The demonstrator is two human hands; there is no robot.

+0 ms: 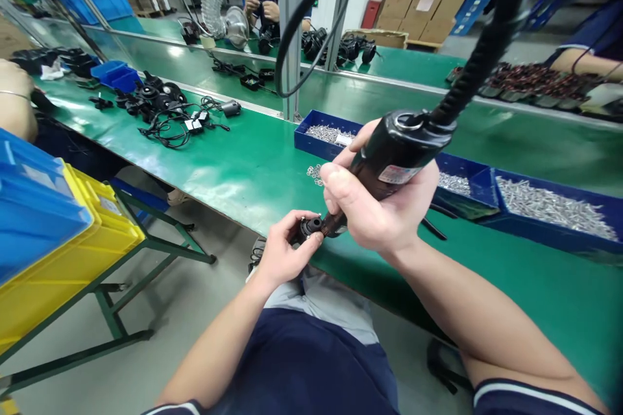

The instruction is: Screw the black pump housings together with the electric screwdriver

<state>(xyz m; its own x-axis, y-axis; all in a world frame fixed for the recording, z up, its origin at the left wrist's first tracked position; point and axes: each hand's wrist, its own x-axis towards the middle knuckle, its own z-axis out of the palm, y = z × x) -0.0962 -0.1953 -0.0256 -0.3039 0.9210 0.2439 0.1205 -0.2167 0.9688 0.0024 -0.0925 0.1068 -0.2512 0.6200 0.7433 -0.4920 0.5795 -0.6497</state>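
My right hand [384, 207] is wrapped round a black electric screwdriver [389, 159], whose thick cable rises from its back end. The tool tilts down to the left, and its tip end is beside a small round black part [311, 227]. That part sits between the thumb and fingers of my left hand [289, 249], at the table's front edge. Whether the tip touches the part I cannot make out. Small metal rings [315, 174] lie on the green table [253, 168] just beyond my hands.
Blue bins of screws [555, 207] line the table at the right. Black parts and cables [165, 110] lie at the left. A metal post [291, 32] stands behind. Yellow and blue crates [102, 220] sit on a stand at the left, near another person's arm [14, 100].
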